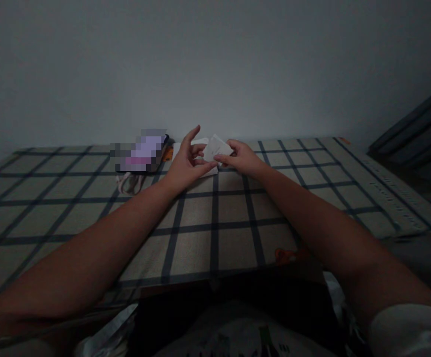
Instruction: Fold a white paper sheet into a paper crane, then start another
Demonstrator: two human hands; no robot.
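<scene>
A small piece of white paper [215,147], apparently folded and with a pointed top, is held up between my hands above the far part of the table. My right hand [244,158] pinches its right side between thumb and fingers. On the other side, my left hand [188,162] has its thumb against the paper's lower edge and some fingers curled at its left edge. The left index finger points up, off the paper. Beneath and behind my left hand lies another white sheet [176,148], mostly covered by the hand.
A checked cloth [196,248] covers the table, which meets a plain wall [215,69]. Left of my hands lies a pixelated purple item [146,151] with a pale strap or cord [130,183] by it. Dark folded fabric [419,134] stands at the right.
</scene>
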